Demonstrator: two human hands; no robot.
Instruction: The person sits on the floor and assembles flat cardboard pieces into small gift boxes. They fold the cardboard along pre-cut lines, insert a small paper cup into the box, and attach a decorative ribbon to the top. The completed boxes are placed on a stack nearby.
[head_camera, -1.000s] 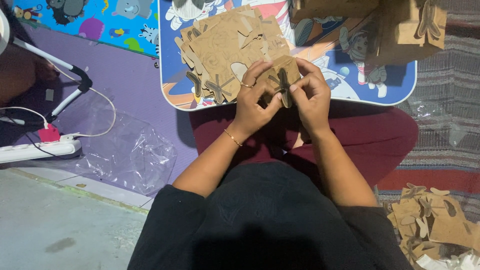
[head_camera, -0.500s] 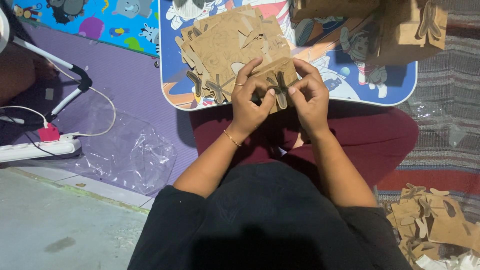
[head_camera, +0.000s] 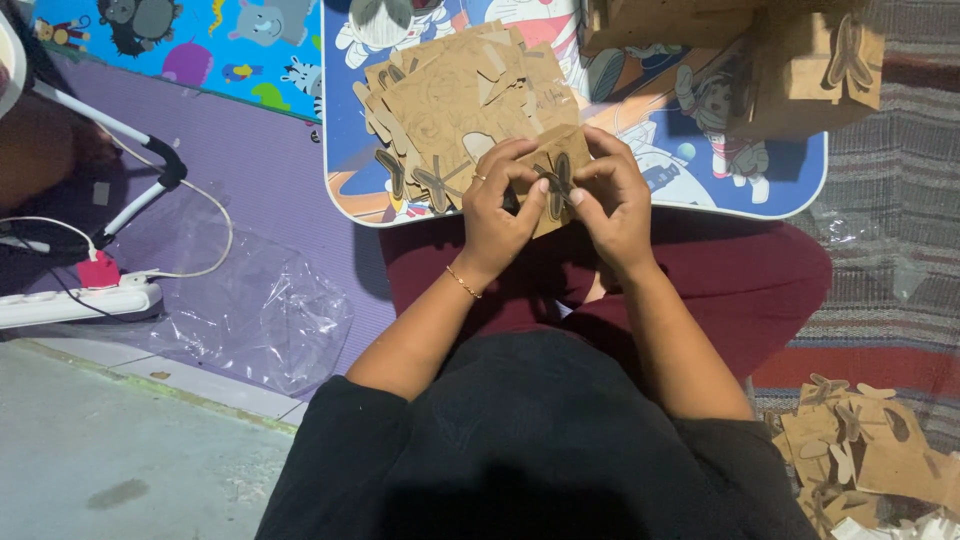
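Both my hands hold one small brown cardboard box piece (head_camera: 556, 172) with a dark butterfly-shaped closure, over the near edge of a low table with a cartoon-printed top (head_camera: 720, 185). My left hand (head_camera: 497, 205) grips its left side, thumb on the closure. My right hand (head_camera: 612, 195) pinches the right side. A stack of flat brown cardboard cut-outs (head_camera: 455, 100) lies on the table just beyond my left hand.
Folded brown boxes (head_camera: 790, 60) stand at the table's far right. More cardboard pieces (head_camera: 860, 450) lie on the striped rug at the right. At the left lie a clear plastic bag (head_camera: 250, 310), a white power strip (head_camera: 70, 303) with cables, and a colourful animal-print mat (head_camera: 200, 40).
My hands have shifted slightly on the box piece, the fingers pressing at its butterfly closure; the piece stays in the same place.
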